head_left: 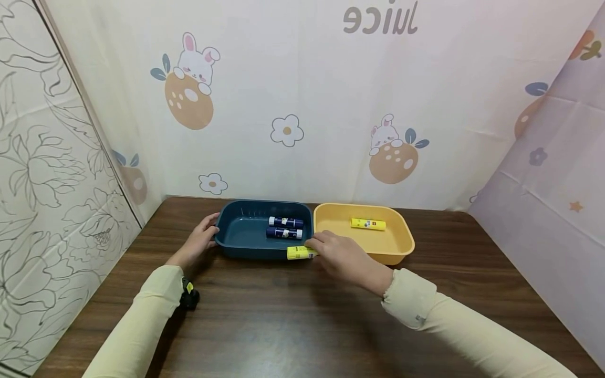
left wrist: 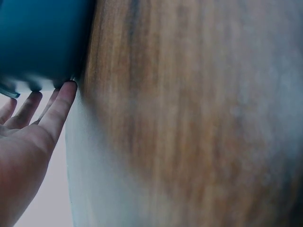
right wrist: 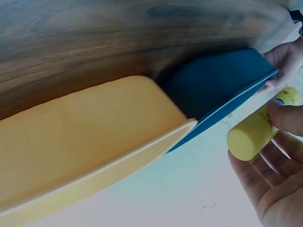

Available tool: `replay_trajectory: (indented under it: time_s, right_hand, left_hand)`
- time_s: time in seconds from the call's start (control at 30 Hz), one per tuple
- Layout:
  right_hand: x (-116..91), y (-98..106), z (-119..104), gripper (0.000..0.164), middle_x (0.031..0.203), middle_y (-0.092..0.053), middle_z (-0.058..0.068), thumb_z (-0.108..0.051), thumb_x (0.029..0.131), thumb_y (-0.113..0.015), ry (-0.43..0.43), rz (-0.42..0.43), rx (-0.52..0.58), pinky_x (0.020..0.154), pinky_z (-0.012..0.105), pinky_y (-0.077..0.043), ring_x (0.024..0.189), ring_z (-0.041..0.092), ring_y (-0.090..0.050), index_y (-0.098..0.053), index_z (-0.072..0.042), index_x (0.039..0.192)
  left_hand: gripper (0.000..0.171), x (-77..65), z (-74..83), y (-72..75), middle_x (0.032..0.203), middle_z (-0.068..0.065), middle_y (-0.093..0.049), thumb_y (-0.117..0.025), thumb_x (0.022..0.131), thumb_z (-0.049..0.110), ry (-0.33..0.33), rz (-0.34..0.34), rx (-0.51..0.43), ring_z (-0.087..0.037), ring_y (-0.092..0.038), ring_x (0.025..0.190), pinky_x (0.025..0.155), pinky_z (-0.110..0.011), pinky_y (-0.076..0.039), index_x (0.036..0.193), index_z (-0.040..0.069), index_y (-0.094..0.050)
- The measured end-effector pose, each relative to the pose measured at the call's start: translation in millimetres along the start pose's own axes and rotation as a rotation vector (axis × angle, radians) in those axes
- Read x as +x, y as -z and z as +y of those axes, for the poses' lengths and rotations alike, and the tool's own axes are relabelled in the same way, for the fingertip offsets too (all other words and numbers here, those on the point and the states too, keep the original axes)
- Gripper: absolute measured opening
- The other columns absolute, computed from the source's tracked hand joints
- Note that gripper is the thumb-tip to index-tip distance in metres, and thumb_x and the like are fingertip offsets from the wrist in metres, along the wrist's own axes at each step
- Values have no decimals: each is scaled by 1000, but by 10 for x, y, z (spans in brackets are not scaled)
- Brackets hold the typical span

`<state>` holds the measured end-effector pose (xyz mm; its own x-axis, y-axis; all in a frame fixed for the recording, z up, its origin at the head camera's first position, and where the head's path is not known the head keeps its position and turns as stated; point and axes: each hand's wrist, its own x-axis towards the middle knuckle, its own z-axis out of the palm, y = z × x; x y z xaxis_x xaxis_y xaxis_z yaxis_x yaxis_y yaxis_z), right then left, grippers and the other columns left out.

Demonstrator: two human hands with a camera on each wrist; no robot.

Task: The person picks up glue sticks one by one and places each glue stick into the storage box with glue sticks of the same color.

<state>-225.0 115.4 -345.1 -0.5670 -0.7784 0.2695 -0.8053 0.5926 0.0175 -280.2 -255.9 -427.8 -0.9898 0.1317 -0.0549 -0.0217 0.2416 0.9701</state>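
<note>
Over the front edge where the two trays meet, my right hand [head_left: 341,257] pinches a yellow glue stick [head_left: 299,253] between thumb and fingers. The right wrist view shows the same glue stick [right wrist: 258,130] lying along the fingers with the thumb on it. My left hand [head_left: 198,239] is at the left end of the dark blue tray [head_left: 255,253]; in the left wrist view its extended fingertips touch the tray's outer wall [left wrist: 42,42]. Two navy glue sticks with white ends [head_left: 285,222] lie inside that tray. Another yellow glue stick [head_left: 368,224] lies in the yellow tray [head_left: 404,244].
Both trays stand side by side at the back of a dark wooden table [head_left: 264,315]. Right behind them hangs a white curtain [head_left: 321,168] with rabbit and flower prints. A black wrist device [head_left: 189,295] sits on the left wrist.
</note>
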Motion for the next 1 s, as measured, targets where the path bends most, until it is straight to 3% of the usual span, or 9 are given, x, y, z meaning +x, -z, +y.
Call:
replay_trajectory:
  time_s: [0.57, 1.0]
  right_hand:
    - [-138, 76, 537, 35, 97, -63, 8, -3, 79, -75, -84, 78, -3, 74, 33, -53, 84, 19, -59, -64, 0, 112]
    - [-127, -71, 848, 30, 97, -62, 10, -2, 82, -71, -174, 47, -15, 72, 37, -52, 85, 22, -60, -64, 0, 110]
  left_hand:
    - [56, 24, -24, -11, 151, -26, -19, -33, 99, 14, -4, 8, 3, -41, -32, 129, 101, -53, -36, 151, 4, -15]
    - [56, 30, -34, 6, 151, -26, -19, -33, 99, 13, -5, 8, -2, -41, -33, 128, 101, -52, -36, 152, 5, -15]
